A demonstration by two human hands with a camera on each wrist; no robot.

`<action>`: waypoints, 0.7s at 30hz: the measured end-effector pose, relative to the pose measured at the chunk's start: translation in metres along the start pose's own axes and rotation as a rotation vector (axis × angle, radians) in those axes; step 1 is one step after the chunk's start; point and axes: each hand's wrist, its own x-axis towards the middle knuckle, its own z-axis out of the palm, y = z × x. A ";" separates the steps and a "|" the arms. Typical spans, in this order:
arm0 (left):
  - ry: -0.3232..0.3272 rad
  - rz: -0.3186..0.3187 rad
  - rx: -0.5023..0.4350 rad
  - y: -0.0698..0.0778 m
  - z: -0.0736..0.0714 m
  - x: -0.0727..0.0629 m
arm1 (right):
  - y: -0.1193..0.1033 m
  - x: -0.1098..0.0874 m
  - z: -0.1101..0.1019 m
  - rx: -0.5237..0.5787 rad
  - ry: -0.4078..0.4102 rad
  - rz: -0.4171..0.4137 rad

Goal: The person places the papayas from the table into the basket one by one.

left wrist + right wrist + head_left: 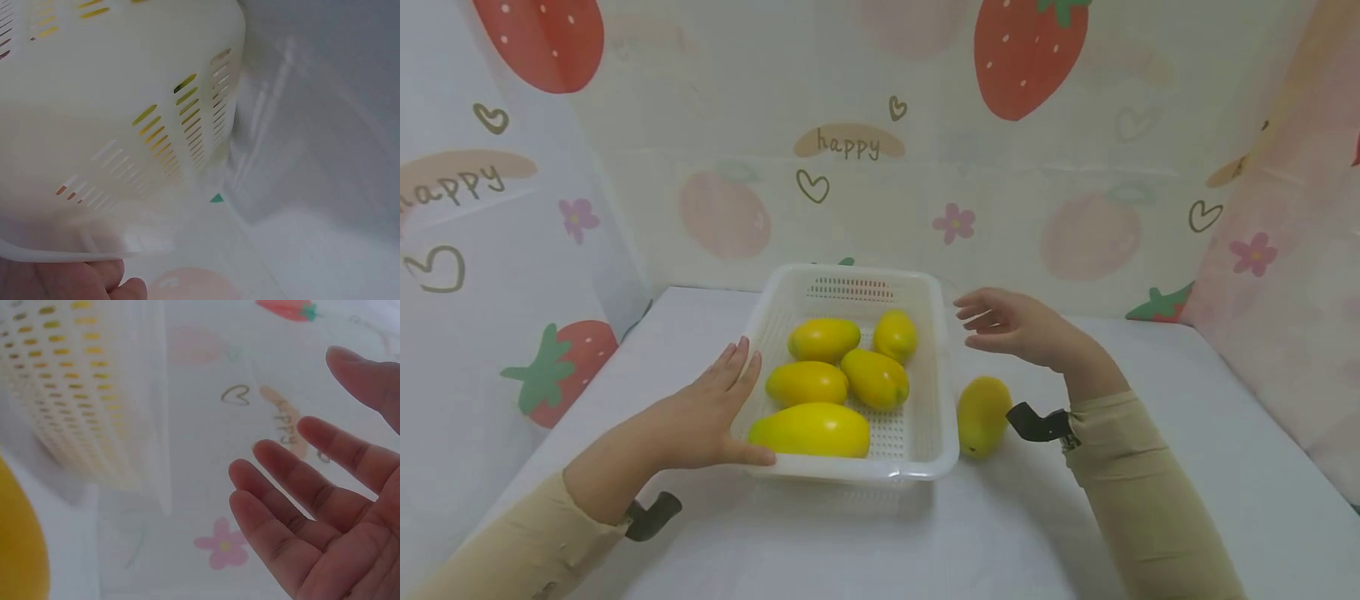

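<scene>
A white plastic basket [857, 468] stands on the table with several yellow mangoes [808, 429] lying inside. My left hand [700, 421] rests on the basket's left edge, its fingers extended and the thumb along the near rim. In the left wrist view, fingertips [75, 280] of that hand show against the rim, and the rest of it is out of sight. To the basket's right my right hand [1018, 329] is held in the air with loose, spread fingers and nothing in it. Just below that hand, outside the basket, lies one more mango [983, 417], close beside the basket wall.
A white cloth [820, 546] covers the table. Behind it and at both sides hang pale sheets [880, 217] printed with strawberries, hearts and flowers. Each wrist carries a small black device, one on the left [653, 517] and one on the right [1041, 423].
</scene>
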 end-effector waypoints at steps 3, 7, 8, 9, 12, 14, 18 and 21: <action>-0.001 0.001 -0.002 0.001 0.000 0.000 | 0.010 -0.004 -0.001 -0.012 0.013 0.031; -0.003 -0.004 -0.005 0.002 -0.001 -0.001 | 0.020 -0.010 -0.002 -0.016 0.021 0.049; -0.004 -0.006 -0.007 0.002 -0.002 -0.001 | 0.022 -0.012 -0.002 -0.015 0.019 0.056; -0.004 -0.007 -0.007 0.002 -0.002 -0.001 | 0.025 -0.013 -0.002 -0.011 0.013 0.063; -0.004 -0.007 -0.009 0.003 -0.002 -0.001 | 0.034 -0.018 0.000 0.003 -0.016 0.080; -0.004 -0.008 -0.008 0.003 -0.002 -0.001 | 0.040 -0.020 0.002 0.012 -0.037 0.086; -0.007 -0.015 -0.005 0.003 -0.002 -0.001 | 0.050 -0.024 0.006 0.021 -0.054 0.096; -0.010 -0.019 -0.006 0.003 -0.002 -0.002 | 0.057 -0.026 0.008 0.030 -0.061 0.096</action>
